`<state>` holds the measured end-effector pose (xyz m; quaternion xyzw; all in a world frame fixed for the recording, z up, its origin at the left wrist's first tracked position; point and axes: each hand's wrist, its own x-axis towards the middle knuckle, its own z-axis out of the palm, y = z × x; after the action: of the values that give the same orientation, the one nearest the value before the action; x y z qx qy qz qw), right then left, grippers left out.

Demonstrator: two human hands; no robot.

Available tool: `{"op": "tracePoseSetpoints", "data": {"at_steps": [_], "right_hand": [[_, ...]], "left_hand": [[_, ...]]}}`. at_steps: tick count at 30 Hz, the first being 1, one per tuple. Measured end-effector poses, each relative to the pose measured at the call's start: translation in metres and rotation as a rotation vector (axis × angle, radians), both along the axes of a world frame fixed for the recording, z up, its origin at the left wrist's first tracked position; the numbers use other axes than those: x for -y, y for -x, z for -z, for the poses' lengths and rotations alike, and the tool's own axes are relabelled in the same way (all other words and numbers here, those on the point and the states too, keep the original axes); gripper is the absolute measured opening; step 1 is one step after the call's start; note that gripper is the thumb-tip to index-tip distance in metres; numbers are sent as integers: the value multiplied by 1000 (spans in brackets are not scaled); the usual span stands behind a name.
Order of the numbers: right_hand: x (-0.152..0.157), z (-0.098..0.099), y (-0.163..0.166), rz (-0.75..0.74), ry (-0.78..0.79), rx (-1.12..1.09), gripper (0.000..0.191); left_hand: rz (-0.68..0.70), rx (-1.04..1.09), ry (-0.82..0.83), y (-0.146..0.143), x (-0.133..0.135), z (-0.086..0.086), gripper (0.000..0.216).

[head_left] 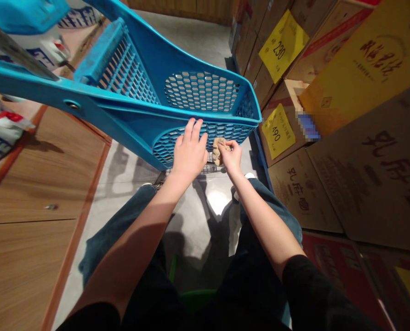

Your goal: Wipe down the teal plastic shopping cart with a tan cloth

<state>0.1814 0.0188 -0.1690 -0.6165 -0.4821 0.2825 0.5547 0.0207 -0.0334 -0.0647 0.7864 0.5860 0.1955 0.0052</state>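
A blue plastic shopping cart point(205, 114) with honeycomb-pattern sides stands in front of me, its near side facing me. My left hand point(192, 149) lies against that side, fingers stretched toward the upper rim and slightly apart, with nothing held. Just to its right, my right hand point(231, 155) pinches a crumpled tan rag point(219, 151). The rag hangs by the cart's lower side, close to the right end. Whether it touches the plastic I cannot tell.
Stacked cardboard boxes point(299, 188) with yellow price signs point(278, 132) rise along the right. Wooden cabinets point(36, 184) run down the left, with white-and-blue packages point(0, 131) on top. Grey floor point(194, 207) lies between my legs, and a green object point(198, 299) shows below me.
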Motion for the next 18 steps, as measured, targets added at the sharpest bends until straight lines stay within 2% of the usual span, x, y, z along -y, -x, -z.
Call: {"op": "tracePoseSetpoints", "data": {"at_steps": [5,7,10,14,16,18], "right_hand": [[1,-31,-9,-84,-215,106,21],[2,-35,-11,-98,-259,139,19],[3,-18,-7,-38,-224,121,20],[3,16,1,34,-28,24,26],[2,22,2,40,49,-42,28],[1,19,2,18,40,-93,27]], "left_hand": [[11,-4,-25,-2,0,2,52],[15,0,-36,-1,0,3,53],[24,6,-35,0,0,1,56],[16,-10,-13,0,1,-2,51],[3,-23,-2,-1,1,-3,46],[3,-30,-1,-1,1,-3,44]]}}
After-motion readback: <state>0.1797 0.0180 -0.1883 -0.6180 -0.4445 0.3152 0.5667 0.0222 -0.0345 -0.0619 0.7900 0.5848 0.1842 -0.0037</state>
